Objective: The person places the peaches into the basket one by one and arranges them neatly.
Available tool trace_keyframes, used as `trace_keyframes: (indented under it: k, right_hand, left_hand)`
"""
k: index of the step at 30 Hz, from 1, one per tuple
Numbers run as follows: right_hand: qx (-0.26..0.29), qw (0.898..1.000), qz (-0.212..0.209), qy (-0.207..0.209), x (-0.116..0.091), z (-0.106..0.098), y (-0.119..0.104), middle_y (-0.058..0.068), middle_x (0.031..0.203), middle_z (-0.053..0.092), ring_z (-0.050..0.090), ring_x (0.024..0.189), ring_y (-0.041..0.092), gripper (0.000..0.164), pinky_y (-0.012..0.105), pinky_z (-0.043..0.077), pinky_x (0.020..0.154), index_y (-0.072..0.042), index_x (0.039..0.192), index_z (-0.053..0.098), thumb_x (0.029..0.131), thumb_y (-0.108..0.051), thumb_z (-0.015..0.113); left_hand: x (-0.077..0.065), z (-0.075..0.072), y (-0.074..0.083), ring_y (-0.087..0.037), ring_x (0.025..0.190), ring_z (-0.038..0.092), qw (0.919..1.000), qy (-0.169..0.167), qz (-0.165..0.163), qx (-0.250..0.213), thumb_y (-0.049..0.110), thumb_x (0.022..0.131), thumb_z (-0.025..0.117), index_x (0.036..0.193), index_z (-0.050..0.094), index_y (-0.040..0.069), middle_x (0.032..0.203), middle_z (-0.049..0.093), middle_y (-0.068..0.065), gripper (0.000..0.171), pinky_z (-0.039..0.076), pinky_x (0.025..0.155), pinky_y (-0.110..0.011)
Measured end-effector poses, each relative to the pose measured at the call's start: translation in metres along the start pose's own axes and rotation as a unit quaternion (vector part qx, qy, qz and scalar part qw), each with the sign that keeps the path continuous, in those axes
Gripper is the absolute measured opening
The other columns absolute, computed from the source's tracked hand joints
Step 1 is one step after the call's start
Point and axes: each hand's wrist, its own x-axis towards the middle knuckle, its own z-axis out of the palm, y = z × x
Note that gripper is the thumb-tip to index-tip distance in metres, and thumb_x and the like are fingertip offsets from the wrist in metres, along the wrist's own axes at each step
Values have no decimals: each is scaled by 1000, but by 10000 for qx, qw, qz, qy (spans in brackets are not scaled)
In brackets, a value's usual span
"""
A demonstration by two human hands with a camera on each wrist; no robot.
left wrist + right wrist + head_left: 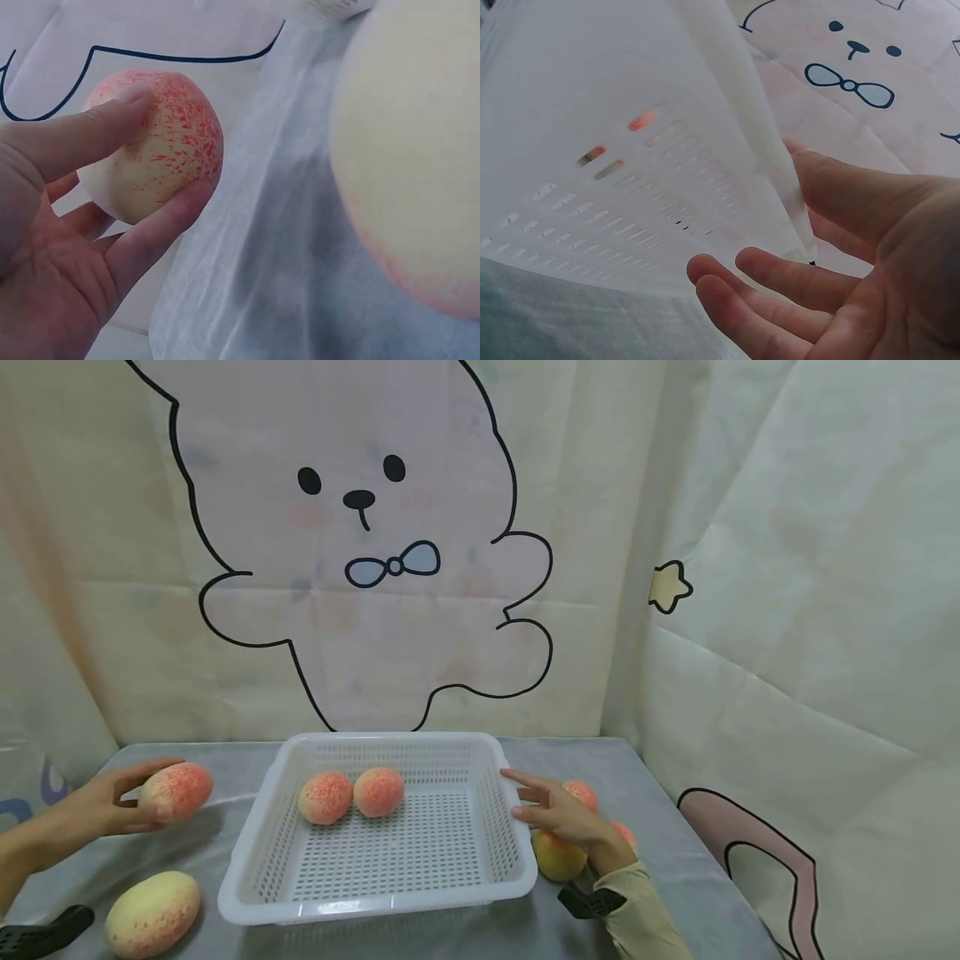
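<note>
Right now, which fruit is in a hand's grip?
The pinkish fruit held up by the left hand, beside the white basket; no other fruit is held.

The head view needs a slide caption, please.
Left hand holds a peach, right hand at a white basket containing two peaches.

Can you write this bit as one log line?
left hand: holds peach-like fruit | right hand: at right side of white basket | in basket: two similar fruits
</note>
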Motion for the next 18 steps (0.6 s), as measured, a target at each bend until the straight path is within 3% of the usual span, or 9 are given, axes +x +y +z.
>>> trace_keyframes:
  k: [3, 5, 14, 18]
  right_hand:
    - [-20, 9999, -101, -69, 0, -1, 0, 31, 153, 44, 64, 122, 25, 69, 42, 58, 96, -7, 162, 22, 103, -14, 58]
    - [-9, 9999, -133, -98, 0, -1, 2, 32, 153, 43, 65, 121, 24, 69, 42, 58, 95, -6, 161, 22, 103, -13, 58]
    - [-40, 9995, -278, -141, 1, -1, 6, 33, 151, 44, 64, 122, 27, 69, 39, 59, 94, -4, 161, 22, 103, -12, 58]
    - [-15, 9994, -308, -123, 2, 0, 4, 35, 150, 44, 64, 121, 29, 69, 37, 59, 93, -3, 161, 21, 103, -11, 58]
  left_hand:
    - [0, 0, 5, 20, 98, 46, 10000, -3, -57, -76, 31, 101, 62, 163, 4, 6, 158, 8, -41, 88, 61, 82, -35]
    - [-1, 0, 8, 23, 97, 44, 9999, -24, 13, -103, 30, 102, 60, 164, 1, 11, 158, 4, -42, 87, 60, 81, -34]
    - [-4, 2, 17, 9, 100, 64, 9980, 40, 409, -476, 22, 105, 55, 162, -7, 32, 161, -10, -38, 85, 57, 79, -20]
    - [-4, 3, 21, 2, 100, 68, 9978, 267, 504, -339, 23, 106, 52, 164, 1, 32, 158, 3, -30, 78, 55, 79, -17]
